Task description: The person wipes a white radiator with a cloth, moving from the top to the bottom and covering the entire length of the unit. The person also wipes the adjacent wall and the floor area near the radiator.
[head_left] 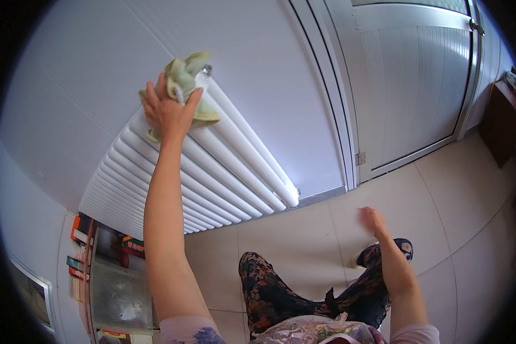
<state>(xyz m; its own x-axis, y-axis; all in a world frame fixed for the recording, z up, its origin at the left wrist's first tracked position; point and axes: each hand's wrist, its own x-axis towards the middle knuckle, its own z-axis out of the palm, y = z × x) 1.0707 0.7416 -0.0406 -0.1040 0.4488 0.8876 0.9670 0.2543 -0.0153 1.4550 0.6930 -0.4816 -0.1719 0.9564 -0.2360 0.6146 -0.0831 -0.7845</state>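
Pale wall [252, 57] is filling the upper left and centre, its panel seams showing. Large-tiled floor [304, 235] is spreading below. Grey ribbed door [413, 86] is standing at upper right, shut in its metal frame. White column radiator [223, 160] is running along the wall, its lower end sitting just above the floor. Shelving [120, 292] is occupying the lower left, holding boxes and packets. Dark flowered trousers [275, 298] are covering the person's legs. Brown cabinet [501, 120] is standing at the far right, beyond the door.

Yellow-green cloth [206, 118] is lying bunched over the radiator's top edge, near its right-hand end. Left hand [169, 112] is gripping it there, fingers spread on one side, thumb on the other. Right hand [372, 221] is hanging above the floor tiles, well apart from the radiator; blurring, so cannot tell its grip. Dark handle [476, 27] is projecting from the door. Shiny metal fitting [207, 70] is sitting at the radiator's upper corner, just beside the cloth.
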